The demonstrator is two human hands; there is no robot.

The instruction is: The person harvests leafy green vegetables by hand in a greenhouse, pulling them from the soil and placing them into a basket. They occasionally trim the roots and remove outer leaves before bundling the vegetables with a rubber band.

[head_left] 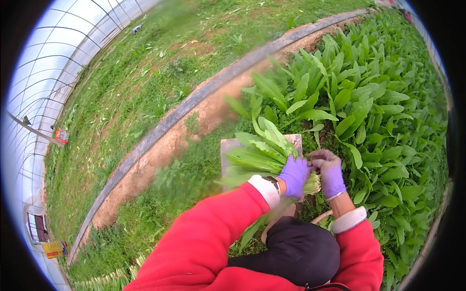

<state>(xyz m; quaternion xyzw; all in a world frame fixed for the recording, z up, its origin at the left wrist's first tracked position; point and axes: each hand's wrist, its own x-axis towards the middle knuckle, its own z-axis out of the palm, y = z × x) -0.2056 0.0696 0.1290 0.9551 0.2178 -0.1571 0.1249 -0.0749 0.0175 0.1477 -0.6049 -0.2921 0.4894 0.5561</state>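
A bunch of long-leaved leafy greens (262, 153) lies over a flat, light-coloured board (295, 141), its leaves fanning to the upper left. Wrapped around the stems is my left hand (294, 177), in a purple glove. Pale cut stem ends (313, 185) show to the right, below that hand. My right hand (330, 173), gloved in purple with soiled fingers, is closed in a pinch beside the left fingertips at the bunch. Whatever lies between its fingers is too small and hidden to make out.
A dense bed of growing greens (383, 111) fills the right side. My bent knee (306, 247) is just below the board. To the left, a dark edging strip (170, 118) curves past weedy ground. Several bunches (104, 280) lie in a row at the lower left.
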